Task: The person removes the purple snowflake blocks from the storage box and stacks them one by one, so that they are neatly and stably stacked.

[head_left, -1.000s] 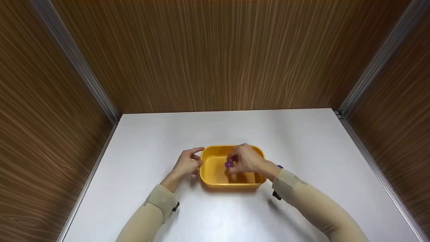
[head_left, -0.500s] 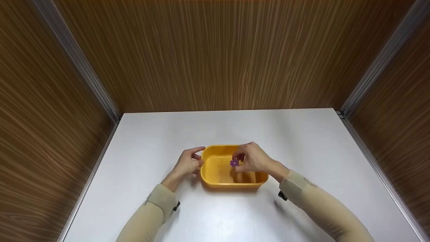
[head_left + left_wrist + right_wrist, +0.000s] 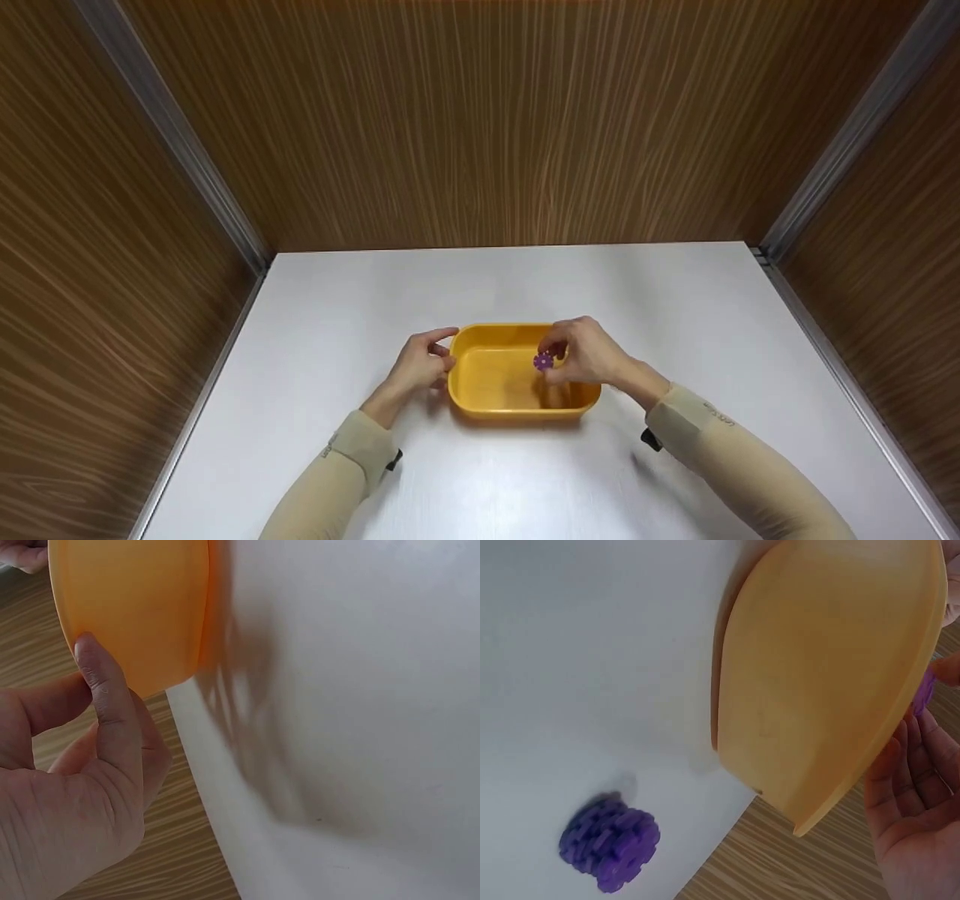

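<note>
A yellow plastic box with rounded corners stands on the white tabletop. My left hand is at its left end, with fingertips touching the rim from outside; the left wrist view shows the thumb against the wall. Over the right part of the box, my right hand pinches a purple notched disc between thumb and fingers. In the right wrist view the box wall partly hides this disc. A stack of purple notched discs lies on the table beside the box's right end.
The white tabletop is bounded by wood-grain panels at the back and both sides. Metal rails run along the corners.
My right hand has moved right across the box with the purple disc, whose face now shows more fully. The box has shifted very slightly right. My left hand stays at the rim.
</note>
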`<state>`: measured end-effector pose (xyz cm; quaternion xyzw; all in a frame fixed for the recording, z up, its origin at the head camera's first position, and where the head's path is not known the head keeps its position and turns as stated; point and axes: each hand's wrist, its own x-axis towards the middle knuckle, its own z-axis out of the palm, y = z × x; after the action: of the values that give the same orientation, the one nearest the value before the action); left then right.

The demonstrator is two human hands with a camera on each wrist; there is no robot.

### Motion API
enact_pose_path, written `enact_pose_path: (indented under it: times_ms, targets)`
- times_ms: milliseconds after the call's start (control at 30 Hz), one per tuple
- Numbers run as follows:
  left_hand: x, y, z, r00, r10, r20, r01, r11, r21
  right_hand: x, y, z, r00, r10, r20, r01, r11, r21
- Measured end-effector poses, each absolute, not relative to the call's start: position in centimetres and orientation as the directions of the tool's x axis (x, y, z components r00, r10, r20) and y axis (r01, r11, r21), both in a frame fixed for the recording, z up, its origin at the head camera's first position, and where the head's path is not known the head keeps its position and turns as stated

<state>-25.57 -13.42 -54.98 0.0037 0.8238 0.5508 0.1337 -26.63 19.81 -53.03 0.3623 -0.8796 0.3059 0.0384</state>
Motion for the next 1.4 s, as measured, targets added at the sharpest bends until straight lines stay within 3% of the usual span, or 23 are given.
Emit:
enact_pose_path:
  times_ms: [500, 733, 1400]
  targets:
    - [-25.5, -13.4, -55.1, -0.961, 0.149, -0.234, -0.16, 0.391, 0.906, -25.9, 22.3, -52.8, -0.796, -0.539, 0.276, -0.592, 0.598, -0.541]
    - [-25.5, -13.3, -55.1, -0.962, 0.147, -0.229, -0.154, 0.401, 0.903, -25.8, 23.7, -53.0, -0.781, -0.538, 0.319, -0.615, 0.572, -0.542]
    - [-25.5, -13.3, -55.1, -0.967, 0.151, -0.205, -0.125, 0.417, 0.9, -25.4, 27.2, -53.5, -0.811, -0.457, 0.366, -0.583, 0.578, -0.571]
